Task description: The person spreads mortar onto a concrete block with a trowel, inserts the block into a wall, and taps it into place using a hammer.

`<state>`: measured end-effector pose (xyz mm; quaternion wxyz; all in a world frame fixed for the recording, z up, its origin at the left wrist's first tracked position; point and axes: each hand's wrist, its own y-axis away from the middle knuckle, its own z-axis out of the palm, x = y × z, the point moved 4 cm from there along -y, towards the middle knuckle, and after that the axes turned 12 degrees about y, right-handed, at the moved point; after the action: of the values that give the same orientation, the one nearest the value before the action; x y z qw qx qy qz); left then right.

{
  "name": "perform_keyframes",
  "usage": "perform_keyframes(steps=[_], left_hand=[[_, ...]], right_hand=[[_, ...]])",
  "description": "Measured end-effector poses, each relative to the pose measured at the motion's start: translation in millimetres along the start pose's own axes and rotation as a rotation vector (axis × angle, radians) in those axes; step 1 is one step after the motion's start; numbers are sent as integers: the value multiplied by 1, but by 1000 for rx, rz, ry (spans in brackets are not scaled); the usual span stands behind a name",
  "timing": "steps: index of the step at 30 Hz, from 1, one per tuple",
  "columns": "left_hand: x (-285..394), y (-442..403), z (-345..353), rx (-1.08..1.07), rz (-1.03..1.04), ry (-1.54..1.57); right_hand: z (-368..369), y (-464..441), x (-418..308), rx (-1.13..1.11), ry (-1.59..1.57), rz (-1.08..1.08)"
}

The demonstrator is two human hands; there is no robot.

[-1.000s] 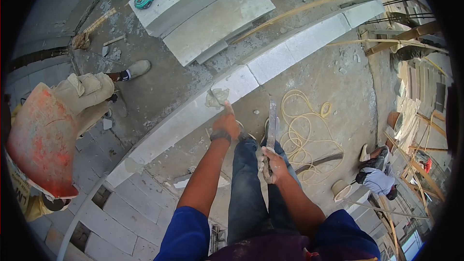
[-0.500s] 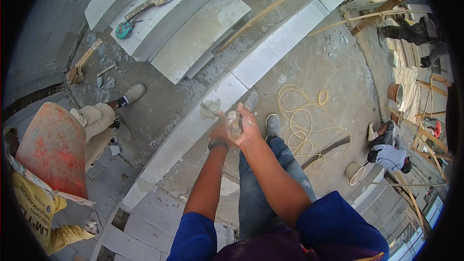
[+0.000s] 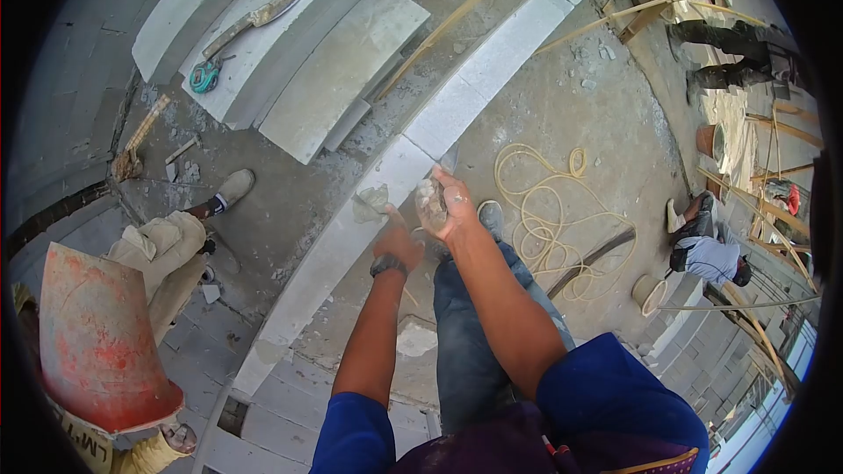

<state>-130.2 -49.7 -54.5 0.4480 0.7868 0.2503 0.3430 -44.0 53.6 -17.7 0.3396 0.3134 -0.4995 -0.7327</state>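
A dab of wet grey mortar [image 3: 371,204] lies on top of the low curved block wall [image 3: 329,250]. My left hand [image 3: 399,244] is beside it, a finger reaching to the mortar's edge; whether anything is in its fingers is hidden. Just to the right, my right hand [image 3: 450,206] is wrapped round the mortar-caked handle of a trowel [image 3: 450,158]. The metal blade points away from me, by the inner edge of the wall near a block joint, and is mostly hidden by the hand.
Curved blocks [image 3: 347,70] with a tape measure [image 3: 205,75] lie beyond the wall. At left a co-worker holds a red-stained bucket [image 3: 101,333]. A yellow hose [image 3: 549,211] lies coiled at right, near a pail [image 3: 650,295]. Other people are at far right.
The view has shifted. My right hand has moved with the trowel from over my legs to the wall, beside my left hand. The co-worker's bucket has tilted.
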Motion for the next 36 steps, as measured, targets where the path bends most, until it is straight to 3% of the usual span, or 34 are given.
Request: perform_keyframes(steps=[2, 8, 14, 17, 20, 23, 26, 32, 34, 36], left_hand=[[0, 0, -1, 7, 3, -5], [-1, 1, -1, -8, 7, -15], [4, 3, -1, -25, -24, -29], [3, 1, -3, -13, -17, -47], [3, 2, -3, -22, -23, -69], [3, -1, -2, -23, -25, -53], [8, 1, -2, -36, -38, -50], [6, 3, -3, -28, -54, -31], [4, 3, -3, -26, -64, -16], [2, 4, -2, -10, -64, -10]], right_hand=[[10, 2, -8, -42, 47, 33], [17, -4, -13, 152, -104, -75], [3, -1, -27, -68, 153, 34], [-8, 0, -23, -59, 100, 47], [-24, 0, -20, 86, 1, -55], [-30, -22, -14, 215, -184, 31], [8, -3, -14, -22, 122, 57], [-24, 18, -8, -90, 228, 55], [-42, 50, 8, 48, 426, 4], [-81, 68, 25, 140, 818, -220]])
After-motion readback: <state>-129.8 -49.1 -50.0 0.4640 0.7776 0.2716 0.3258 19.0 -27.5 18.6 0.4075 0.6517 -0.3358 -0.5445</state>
